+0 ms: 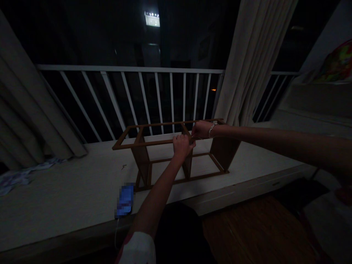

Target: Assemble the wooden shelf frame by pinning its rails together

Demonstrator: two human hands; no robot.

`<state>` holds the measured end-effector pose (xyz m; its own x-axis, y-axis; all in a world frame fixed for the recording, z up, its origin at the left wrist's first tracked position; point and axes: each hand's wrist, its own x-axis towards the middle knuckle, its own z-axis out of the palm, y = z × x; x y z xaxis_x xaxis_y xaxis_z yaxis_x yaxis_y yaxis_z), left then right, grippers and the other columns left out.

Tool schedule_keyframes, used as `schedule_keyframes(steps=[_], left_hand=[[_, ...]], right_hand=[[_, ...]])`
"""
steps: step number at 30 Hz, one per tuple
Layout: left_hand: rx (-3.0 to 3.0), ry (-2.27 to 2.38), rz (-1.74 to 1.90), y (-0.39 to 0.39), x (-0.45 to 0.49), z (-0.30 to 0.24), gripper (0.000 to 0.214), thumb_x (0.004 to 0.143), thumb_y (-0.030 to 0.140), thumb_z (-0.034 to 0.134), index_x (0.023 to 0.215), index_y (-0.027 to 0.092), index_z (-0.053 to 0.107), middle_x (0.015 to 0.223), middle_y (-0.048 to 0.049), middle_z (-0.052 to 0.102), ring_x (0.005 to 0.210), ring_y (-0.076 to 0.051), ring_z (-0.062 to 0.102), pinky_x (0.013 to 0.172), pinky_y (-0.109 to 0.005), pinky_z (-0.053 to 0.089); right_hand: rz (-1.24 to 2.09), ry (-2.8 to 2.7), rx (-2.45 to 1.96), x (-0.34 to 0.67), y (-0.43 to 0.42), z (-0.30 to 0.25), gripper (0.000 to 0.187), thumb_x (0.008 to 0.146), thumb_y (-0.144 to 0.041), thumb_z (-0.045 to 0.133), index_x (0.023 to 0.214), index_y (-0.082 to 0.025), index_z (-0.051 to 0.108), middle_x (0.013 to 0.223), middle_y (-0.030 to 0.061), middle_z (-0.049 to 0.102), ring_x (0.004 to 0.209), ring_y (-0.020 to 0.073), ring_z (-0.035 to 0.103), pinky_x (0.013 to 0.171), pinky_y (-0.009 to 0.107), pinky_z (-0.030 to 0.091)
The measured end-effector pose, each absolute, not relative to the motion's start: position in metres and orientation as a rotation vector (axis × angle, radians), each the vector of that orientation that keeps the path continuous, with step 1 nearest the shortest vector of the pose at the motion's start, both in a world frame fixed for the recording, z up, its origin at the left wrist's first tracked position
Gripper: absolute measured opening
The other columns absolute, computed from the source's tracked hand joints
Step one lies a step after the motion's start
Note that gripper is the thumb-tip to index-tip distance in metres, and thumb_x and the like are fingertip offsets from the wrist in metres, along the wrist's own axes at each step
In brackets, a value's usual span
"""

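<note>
The only thing that might carry writing is a lit white panel (152, 19) far out in the dark beyond the window, and it is too small and blurred to read. A phone (125, 200) lies near the front edge of the surface (68, 198), its screen a blue blur, with a thin cable hanging off the edge below it.

The frame (143, 143), an open wooden one of thin rails and three upright panels, stands in the middle of the pale surface, just in front of the white railing (129, 68). The left hand (183, 145) is closed in a fist over the front top rail, where the middle upright meets it. The right hand (202, 129) sits just behind it at the crosspiece, fingers bunched and pointing down. A thin sliver shows under them, but it is too dark to tell what they pinch or how tightly. A bracelet (211, 130) circles that wrist.

The room is dim. Pale curtains hang at both sides, one on the left (30, 117) and one on the right (255, 62). A crumpled cloth (22, 176) lies at the far left of the surface. A wood floor (247, 227) shows below its front edge. Something brightly coloured (337, 62) rests high on the right.
</note>
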<state>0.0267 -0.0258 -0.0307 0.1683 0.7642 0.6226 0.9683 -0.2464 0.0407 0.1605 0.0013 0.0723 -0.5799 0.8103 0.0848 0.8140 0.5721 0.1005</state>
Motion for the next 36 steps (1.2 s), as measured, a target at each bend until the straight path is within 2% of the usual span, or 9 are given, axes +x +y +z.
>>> schedule_keyframes(steps=[6, 12, 17, 25, 36], left_hand=[[-2.08, -1.63, -0.79, -0.025, 0.027, -0.033, 0.048, 0.082, 0.054, 0.038, 0.092, 0.012, 0.059, 0.091, -0.0149, 0.058, 0.09, -0.028, 0.049, 0.081, -0.042, 0.029], [-2.082, -1.635, -0.813, -0.025, 0.028, -0.034, 0.047, 0.082, 0.053, 0.038, 0.093, 0.012, 0.059, 0.09, -0.0157, 0.057, 0.09, -0.028, 0.049, 0.082, -0.042, 0.029], [-2.064, -1.641, -0.799, -0.024, 0.028, -0.034, 0.046, 0.081, 0.053, 0.039, 0.092, 0.013, 0.059, 0.091, -0.0151, 0.058, 0.089, -0.028, 0.049, 0.082, -0.042, 0.029], [-2.085, -1.641, -0.775, -0.025, 0.028, -0.032, 0.047, 0.082, 0.053, 0.037, 0.094, 0.013, 0.058, 0.092, -0.0151, 0.058, 0.091, -0.028, 0.049, 0.082, -0.042, 0.029], [-2.095, -1.608, -0.774, -0.024, 0.026, -0.033, 0.048, 0.083, 0.054, 0.035, 0.096, 0.014, 0.058, 0.094, -0.0147, 0.059, 0.091, -0.027, 0.049, 0.081, -0.041, 0.03]], right_hand=[[-0.216, -2.953, -1.305, 0.167, -0.002, 0.078, 0.03, 0.074, -0.021, 0.054, 0.1, -0.022, 0.067, 0.085, 0.0014, 0.068, 0.075, 0.013, 0.06, 0.066, 0.02, 0.039], [-0.562, -3.074, -1.239, 0.172, -0.01, 0.084, 0.031, 0.078, -0.029, 0.053, 0.106, -0.028, 0.064, 0.096, 0.0032, 0.067, 0.091, 0.0167, 0.059, 0.071, 0.023, 0.039], [-0.714, -3.116, -1.168, 0.167, -0.01, 0.083, 0.03, 0.081, -0.034, 0.049, 0.106, -0.026, 0.064, 0.102, 0.0062, 0.065, 0.094, 0.018, 0.058, 0.072, 0.025, 0.039], [-0.49, -2.976, -1.29, 0.163, -0.003, 0.075, 0.029, 0.08, -0.035, 0.05, 0.101, -0.023, 0.066, 0.1, 0.008, 0.065, 0.096, 0.0203, 0.058, 0.073, 0.026, 0.039], [-0.299, -2.798, -1.471, 0.151, -0.002, 0.068, 0.024, 0.077, -0.032, 0.052, 0.089, -0.018, 0.067, 0.085, 0.0086, 0.066, 0.079, 0.0183, 0.06, 0.064, 0.025, 0.038]])
